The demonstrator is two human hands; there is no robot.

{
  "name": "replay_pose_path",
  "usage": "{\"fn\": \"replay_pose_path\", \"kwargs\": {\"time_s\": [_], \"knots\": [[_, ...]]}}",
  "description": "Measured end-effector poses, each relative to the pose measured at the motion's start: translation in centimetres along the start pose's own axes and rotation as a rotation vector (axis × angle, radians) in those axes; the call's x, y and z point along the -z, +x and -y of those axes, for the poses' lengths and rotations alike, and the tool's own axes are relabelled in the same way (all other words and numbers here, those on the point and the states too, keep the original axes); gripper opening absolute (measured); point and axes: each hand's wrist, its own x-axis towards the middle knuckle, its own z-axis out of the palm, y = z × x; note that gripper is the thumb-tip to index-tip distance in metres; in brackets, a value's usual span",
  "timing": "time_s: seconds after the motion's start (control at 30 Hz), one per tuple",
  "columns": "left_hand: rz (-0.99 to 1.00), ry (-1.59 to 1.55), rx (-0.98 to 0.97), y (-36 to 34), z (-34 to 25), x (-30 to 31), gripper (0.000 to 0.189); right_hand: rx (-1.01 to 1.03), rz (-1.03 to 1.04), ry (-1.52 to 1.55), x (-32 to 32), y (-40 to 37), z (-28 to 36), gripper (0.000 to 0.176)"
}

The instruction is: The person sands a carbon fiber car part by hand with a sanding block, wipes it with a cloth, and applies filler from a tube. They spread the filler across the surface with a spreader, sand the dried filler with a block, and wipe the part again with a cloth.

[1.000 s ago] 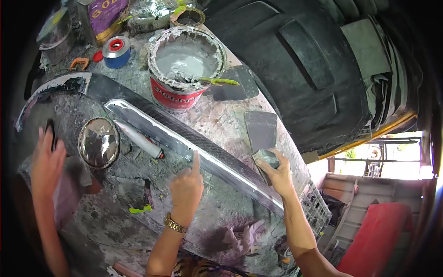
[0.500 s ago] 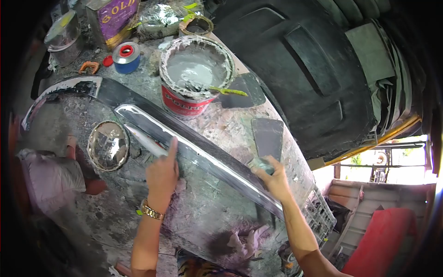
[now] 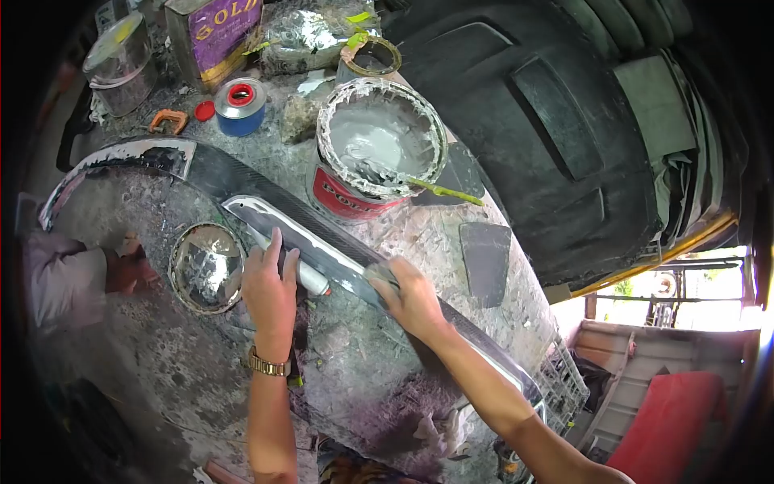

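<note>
A long dark trim panel [image 3: 302, 218] with a carbon-weave strip and white filler patches lies diagonally across the worktable. Over its lower edge, my left hand [image 3: 270, 294] has its index finger stretched out, the fingertip at the panel. Partly behind that hand lies a white tube [image 3: 313, 279] with an orange-red tip. My right hand [image 3: 413, 297] is closed on a small grey-green piece [image 3: 382, 274], held against the panel's filler strip. Its exact kind is hidden by the fingers. A round shiny metal lid [image 3: 208, 268] lies left of my left hand.
Beyond the panel stands an open tub of grey filler [image 3: 375, 149] with a yellow-green stick. A dark spreader plate [image 3: 485, 262] lies to the right. A blue can [image 3: 240, 109], orange clamp [image 3: 168, 122] and tape roll [image 3: 372, 56] are farther back. Another person's hand [image 3: 133, 266] is at left.
My right hand has moved left and up along the panel with the small piece. My left hand has shifted left over the tube. The view has shifted slightly.
</note>
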Motion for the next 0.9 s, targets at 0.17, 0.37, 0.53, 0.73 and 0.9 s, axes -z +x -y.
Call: {"fn": "replay_pose_path", "kwargs": {"time_s": [0.17,0.37,0.53,0.73,0.9], "knots": [[-0.104,0.111,-0.162,0.6,1.1,-0.3,0.045,-0.076,0.014,0.091,0.8,-2.1,-0.9,0.023],[-0.078,0.040,-0.236,0.9,1.9,-0.4,0.048,-0.087,0.005,0.103,0.7,-2.8,-1.3,0.021],[-0.087,-0.006,-0.228,0.9,1.4,-0.3,0.045,-0.019,-0.009,0.089,-1.1,2.1,1.4,0.022],[-0.101,0.004,-0.259,1.0,2.1,-0.3,0.045,-0.066,-0.008,0.121,-0.6,0.4,0.3,0.021],[-0.102,-0.001,-0.229,0.9,1.5,0.0,0.044,0.024,-0.048,0.041,-1.3,1.9,1.7,0.019]]}}
